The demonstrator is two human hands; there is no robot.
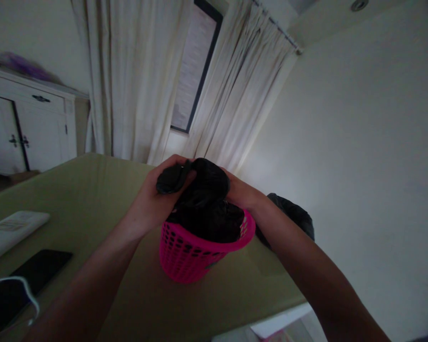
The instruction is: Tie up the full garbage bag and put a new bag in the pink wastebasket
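Observation:
A pink plastic basket [192, 256] with a pattern of holes stands on the table, tilted in my view. Black plastic bag [214, 218] material fills its mouth and rises above the rim. At the basket's far left, my left hand [160, 194] is closed on a bunched part of the bag, with black plastic showing over the thumb. My right hand [238, 190] is at the bag's right side, above the rim. Its fingers are hidden behind the black plastic, so their grip does not show.
The table [110, 199] has a greenish cover. A white flat object [17, 228], a dark phone-like slab [32, 275] and a pale cable [26, 287] lie at left. Another black bundle [296, 213] sits behind my right forearm. Curtains and a white cabinet [43, 123] stand beyond.

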